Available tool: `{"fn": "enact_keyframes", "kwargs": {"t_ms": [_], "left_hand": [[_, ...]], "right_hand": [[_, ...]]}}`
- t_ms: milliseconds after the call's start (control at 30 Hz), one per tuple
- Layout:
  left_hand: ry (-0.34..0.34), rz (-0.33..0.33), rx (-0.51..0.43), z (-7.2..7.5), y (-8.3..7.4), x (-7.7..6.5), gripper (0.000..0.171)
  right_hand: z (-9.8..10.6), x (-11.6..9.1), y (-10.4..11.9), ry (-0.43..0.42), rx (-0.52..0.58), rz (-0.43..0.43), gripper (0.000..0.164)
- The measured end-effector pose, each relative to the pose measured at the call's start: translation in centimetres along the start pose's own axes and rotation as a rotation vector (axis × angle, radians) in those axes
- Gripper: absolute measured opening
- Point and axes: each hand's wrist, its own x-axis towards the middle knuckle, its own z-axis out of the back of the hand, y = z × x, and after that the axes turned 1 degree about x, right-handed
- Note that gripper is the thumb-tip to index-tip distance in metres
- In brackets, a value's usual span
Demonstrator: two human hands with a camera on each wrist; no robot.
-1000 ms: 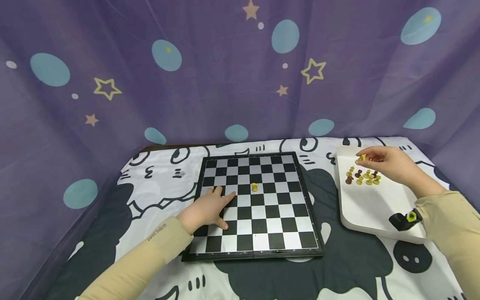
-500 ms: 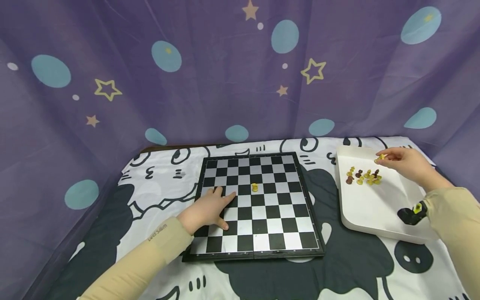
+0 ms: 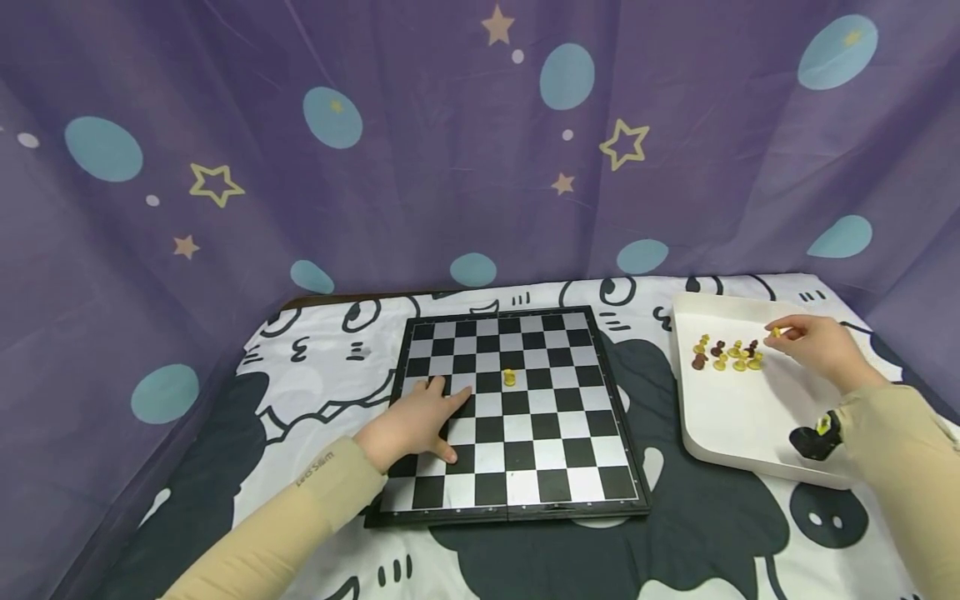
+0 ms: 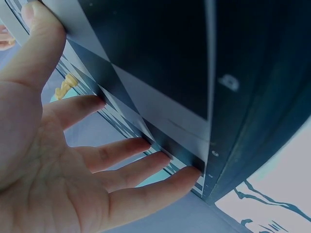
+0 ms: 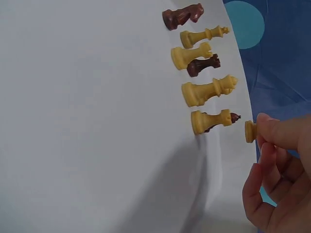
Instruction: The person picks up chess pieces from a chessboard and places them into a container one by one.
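Note:
My left hand (image 3: 416, 421) rests on the left part of the black-and-white chessboard (image 3: 549, 454), fingers spread and fingertips touching the squares, as the left wrist view also shows. One yellow chess piece (image 3: 509, 377) stands near the middle of the board. Above the white tray (image 3: 738, 421), my right hand (image 3: 821, 348) pinches a yellow chess piece (image 5: 250, 131) between thumb and fingers; the fingers hide its upper part. Several yellow and dark red pieces stand in the tray just left of that hand, among them a dark red knight (image 5: 182, 16) and a yellow rook (image 5: 211, 121).
The tray stands right of the board on a patterned cloth (image 3: 600, 554). Behind them hangs a purple curtain (image 3: 420, 208) with stars and blue spots. A black wrist device (image 3: 816, 437) sits at the right sleeve.
My right hand, pinching the yellow piece, has moved right past the standing pieces, then a little lower and toward me. The left hand stays in place on the board.

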Motion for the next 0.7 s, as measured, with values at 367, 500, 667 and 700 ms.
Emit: {"fn": "enact_keyframes", "kwargs": {"t_ms": [367,500,667,700], "left_hand": [[0.001,0.006,0.007,-0.1,-0.1,0.0,0.095],[-0.005,0.007,0.01,-0.1,0.0,0.1,0.095],[-0.004,0.009,0.017,-0.1,0.0,0.2,0.096],[-0.004,0.01,0.016,-0.1,0.0,0.2,0.096]], "right_hand": [[-1.1,-0.2,-0.3,0.038,0.026,-0.052,0.036],[-1.6,-0.3,-0.2,0.024,0.03,-0.083,0.035],[-1.9,-0.2,-0.1,0.004,0.002,-0.08,0.033],[-1.9,-0.2,-0.1,0.007,-0.005,-0.079,0.033]]}}
